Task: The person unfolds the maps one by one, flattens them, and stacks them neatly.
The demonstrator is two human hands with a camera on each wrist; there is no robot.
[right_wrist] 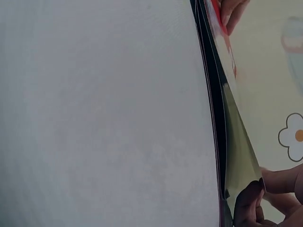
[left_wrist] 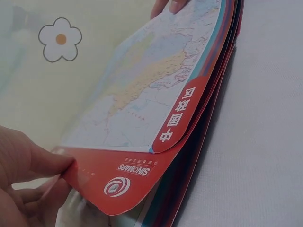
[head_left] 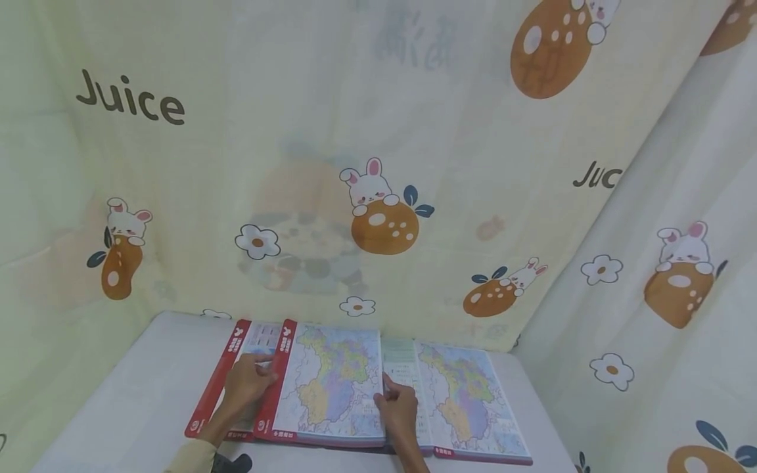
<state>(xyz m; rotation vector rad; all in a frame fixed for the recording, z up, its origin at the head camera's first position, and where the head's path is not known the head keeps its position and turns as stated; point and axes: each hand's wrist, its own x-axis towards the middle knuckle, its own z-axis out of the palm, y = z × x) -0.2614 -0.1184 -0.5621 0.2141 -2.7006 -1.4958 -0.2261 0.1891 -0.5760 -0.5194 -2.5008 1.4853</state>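
A map folder (head_left: 331,387) with a red left border and a pastel map of China lies across the middle of the table. My left hand (head_left: 245,384) pinches its red border between thumb and fingers; the left wrist view shows that hand (left_wrist: 33,175) beside the printed word SINOMAPS. At the opposite edge my right hand (head_left: 399,407) pinches the folder's side, and in the right wrist view this hand (right_wrist: 274,196) holds a slightly lifted sheet edge (right_wrist: 241,146). Under the folder, a second red-bordered map sheet (head_left: 213,394) shows at the left.
Another map (head_left: 464,394) of the same kind, with a green-tinted text panel (head_left: 399,351), lies to the right, partly under the folder. The white table (head_left: 154,368) meets a pale curtain (head_left: 319,131) printed with rabbits, fruit and flowers at its back and sides.
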